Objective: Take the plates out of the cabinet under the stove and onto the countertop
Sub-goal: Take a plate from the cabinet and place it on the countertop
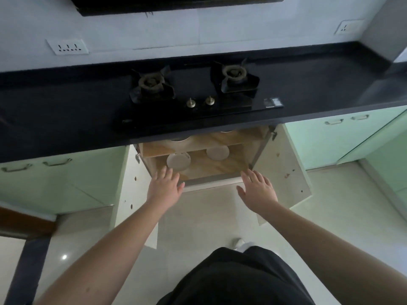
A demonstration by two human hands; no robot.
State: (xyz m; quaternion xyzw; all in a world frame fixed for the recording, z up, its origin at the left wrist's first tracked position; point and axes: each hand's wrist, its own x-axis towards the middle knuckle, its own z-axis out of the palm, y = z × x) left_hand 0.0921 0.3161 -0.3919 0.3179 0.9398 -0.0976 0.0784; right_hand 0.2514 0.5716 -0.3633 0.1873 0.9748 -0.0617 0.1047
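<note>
both hands out at the open cabinet (198,160), holding nothing.
left hand (164,187) and right hand (258,188) spread flat; plates (178,161) sit inside on the shelves, under the stove (193,89).

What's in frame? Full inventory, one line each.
plates: two, white, lower cabinet shelf, left and right
upper-shelf dishes: two, pale, mostly hidden under the countertop edge
cabinet doors: two, white inside, swung open
countertop: one, black
stove: one, black, two burners, two brass knobs
sockets: two, white, on wall
green cabinets: both sides, shut
floor: pale tile
left hand: open, at the cabinet's front edge, holding nothing
right hand: open, at the front edge, holding nothing
</note>
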